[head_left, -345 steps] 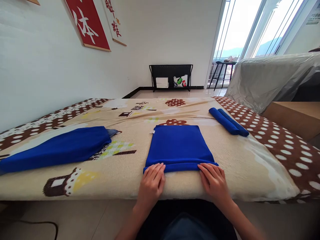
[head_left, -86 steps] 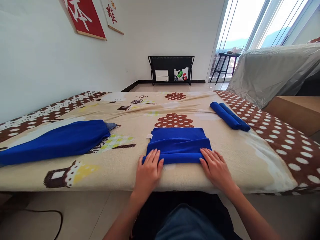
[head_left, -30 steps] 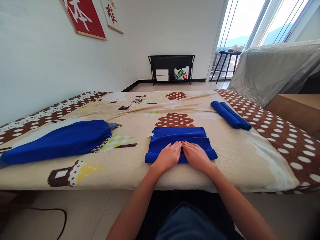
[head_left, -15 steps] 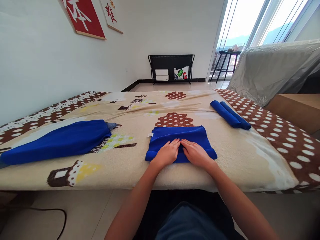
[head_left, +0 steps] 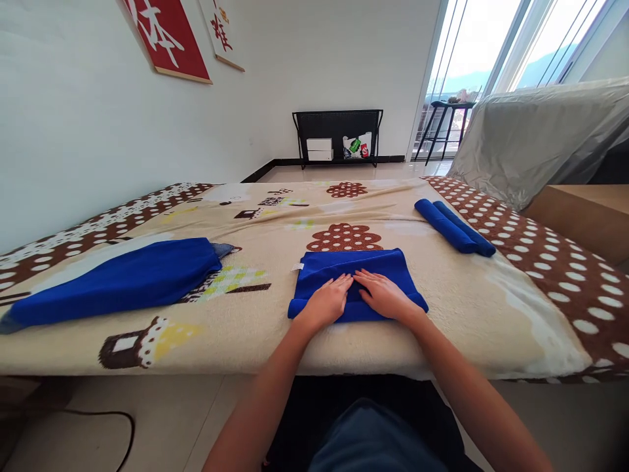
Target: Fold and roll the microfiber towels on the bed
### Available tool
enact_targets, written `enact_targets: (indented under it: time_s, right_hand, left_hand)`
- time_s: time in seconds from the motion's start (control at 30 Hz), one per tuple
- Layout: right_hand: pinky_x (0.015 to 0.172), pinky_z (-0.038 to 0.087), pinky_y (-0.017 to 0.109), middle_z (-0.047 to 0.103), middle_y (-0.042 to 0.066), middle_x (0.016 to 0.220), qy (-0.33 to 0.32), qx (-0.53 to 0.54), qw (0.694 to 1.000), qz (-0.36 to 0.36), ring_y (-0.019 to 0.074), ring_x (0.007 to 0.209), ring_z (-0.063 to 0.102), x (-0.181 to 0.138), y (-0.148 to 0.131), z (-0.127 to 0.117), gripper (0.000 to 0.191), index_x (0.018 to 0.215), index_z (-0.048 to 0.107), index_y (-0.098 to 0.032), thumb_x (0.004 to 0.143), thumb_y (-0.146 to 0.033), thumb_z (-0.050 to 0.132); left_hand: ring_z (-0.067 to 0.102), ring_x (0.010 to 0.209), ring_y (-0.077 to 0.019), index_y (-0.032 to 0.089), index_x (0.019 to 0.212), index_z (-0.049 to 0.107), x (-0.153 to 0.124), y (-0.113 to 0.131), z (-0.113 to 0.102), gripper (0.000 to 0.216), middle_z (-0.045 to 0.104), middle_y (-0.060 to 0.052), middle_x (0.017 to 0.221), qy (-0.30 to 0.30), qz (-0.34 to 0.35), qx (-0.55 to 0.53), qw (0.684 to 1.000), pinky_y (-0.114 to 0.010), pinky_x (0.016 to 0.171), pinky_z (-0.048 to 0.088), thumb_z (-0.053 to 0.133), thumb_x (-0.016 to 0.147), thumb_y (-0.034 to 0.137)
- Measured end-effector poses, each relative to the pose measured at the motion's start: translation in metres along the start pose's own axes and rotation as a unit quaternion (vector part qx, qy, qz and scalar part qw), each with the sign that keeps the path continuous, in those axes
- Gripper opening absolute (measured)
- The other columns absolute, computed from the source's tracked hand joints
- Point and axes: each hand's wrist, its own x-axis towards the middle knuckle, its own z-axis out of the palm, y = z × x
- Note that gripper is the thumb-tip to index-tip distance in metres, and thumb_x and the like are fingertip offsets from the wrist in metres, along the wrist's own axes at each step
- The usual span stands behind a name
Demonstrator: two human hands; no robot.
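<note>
Touching one blue cloth [head_left: 354,261], left grip [head_left: 330,300] and right grip [head_left: 382,292] lie unclenched — two rolls [head_left: 445,225] nearby.

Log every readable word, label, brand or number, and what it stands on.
"体": white, on the red hanging scroll.
"难", probably: red, on the white hanging scroll.
Unreadable: small white tag on the partly rolled blue cloth.
Unreadable: any lettering on the white, green and red packet.
Unreadable: dark letter-like marks on the cream fleece blanket.
</note>
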Motion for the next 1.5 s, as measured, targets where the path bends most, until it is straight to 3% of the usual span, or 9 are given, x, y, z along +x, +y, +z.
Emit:
enact_targets:
  time_s: [0.1,0.27,0.37,0.5,0.57,0.7,0.8,1.13,1.5]
  right_hand:
    - [0.116,0.030,0.031,0.047,0.005,0.150,-0.002,0.005,1.000,0.023,0.0171,0.142,0.040,0.009,0.006,0.001,0.050,0.142,0.052,-0.023,0.095,-0.038,0.049]
    - [0.111,0.027,0.060,0.035,0.043,0.144,0.056,-0.024,0.980,0.189,0.0445,0.141,0.034,0.009,0.021,0.004,0.072,0.139,0.038,0.018,0.098,-0.041,0.040]
    - [0.117,0.019,0.054,0.030,0.037,0.150,0.065,-0.026,0.987,0.147,0.0385,0.146,0.027,0.008,0.018,0.002,0.066,0.143,0.036,0.013,0.099,-0.036,0.037]
    - [0.119,0.022,0.031,0.037,0.002,0.157,0.023,-0.005,1.000,0.001,0.0148,0.147,0.029,0.009,0.018,0.000,0.051,0.148,0.044,-0.027,0.100,-0.042,0.040]
    - [0.118,0.025,0.030,0.041,-0.002,0.155,0.010,0.000,1.000,-0.008,0.0136,0.145,0.033,0.010,0.024,0.003,0.051,0.146,0.046,-0.033,0.098,-0.049,0.042]
    - [0.115,0.026,0.052,0.040,0.023,0.152,0.056,-0.018,0.991,0.123,0.0314,0.144,0.034,0.010,0.043,0.007,0.065,0.147,0.042,-0.006,0.100,-0.049,0.035]
    - [0.112,0.027,0.054,0.044,0.031,0.145,0.106,-0.033,0.978,0.178,0.0358,0.141,0.038,0.001,0.050,0.002,0.063,0.140,0.045,0.005,0.100,-0.043,0.034]
    - [0.108,0.032,0.039,0.060,0.001,0.138,0.229,-0.005,0.970,-0.077,0.0185,0.129,0.052,-0.105,0.079,0.009,0.035,0.130,0.061,-0.030,0.102,-0.027,0.041]
    - [0.104,0.039,0.045,0.065,0.002,0.131,0.153,0.048,0.985,-0.060,0.0232,0.123,0.055,-0.113,0.098,0.005,0.037,0.131,0.060,-0.032,0.098,-0.045,0.049]
  left_hand:
    - [0.041,0.142,-0.0310,0.014,0.145,0.047,0.002,-0.003,-0.002,0.055,0.043,-0.016,0.153,0.001,-0.088,0.014,0.996,-0.047,0.112,0.037,0.047,0.094,0.035]
    - [0.040,0.136,-0.0508,-0.020,0.131,0.045,-0.016,0.017,0.001,0.065,0.041,-0.046,0.138,0.048,-0.230,0.053,0.971,-0.070,0.108,0.024,0.029,0.098,0.035]
    - [0.043,0.140,-0.0337,-0.004,0.137,0.050,-0.014,0.016,-0.001,0.055,0.048,-0.030,0.144,0.023,-0.142,0.033,0.989,-0.050,0.118,0.025,0.025,0.100,0.028]
    - [0.036,0.145,-0.0150,0.029,0.146,0.046,0.005,-0.008,-0.003,0.051,0.041,0.001,0.156,-0.027,-0.029,-0.013,0.999,-0.029,0.118,0.028,0.045,0.096,0.040]
    - [0.033,0.147,-0.0208,0.026,0.148,0.042,0.010,-0.019,-0.001,0.058,0.037,-0.003,0.157,-0.016,-0.060,-0.018,0.998,-0.039,0.119,0.028,0.047,0.094,0.048]
    - [0.034,0.145,-0.0365,0.005,0.146,0.041,0.000,-0.025,0.008,0.063,0.035,-0.024,0.155,0.075,-0.176,-0.005,0.981,-0.063,0.114,0.028,0.036,0.098,0.046]
    - [0.044,0.139,-0.0318,0.007,0.137,0.052,-0.018,-0.024,0.010,0.052,0.051,-0.021,0.145,0.142,-0.159,-0.001,0.977,-0.060,0.117,0.024,0.030,0.101,0.037]
    - [0.057,0.121,-0.0257,0.025,0.119,0.065,-0.098,-0.063,0.010,0.031,0.067,-0.009,0.125,0.233,0.013,0.000,0.972,-0.047,0.106,0.036,0.041,0.100,0.022]
    - [0.055,0.122,-0.0211,0.029,0.125,0.059,-0.110,-0.081,-0.002,0.029,0.065,-0.003,0.128,0.154,0.041,-0.104,0.982,-0.037,0.102,0.039,0.048,0.097,0.027]
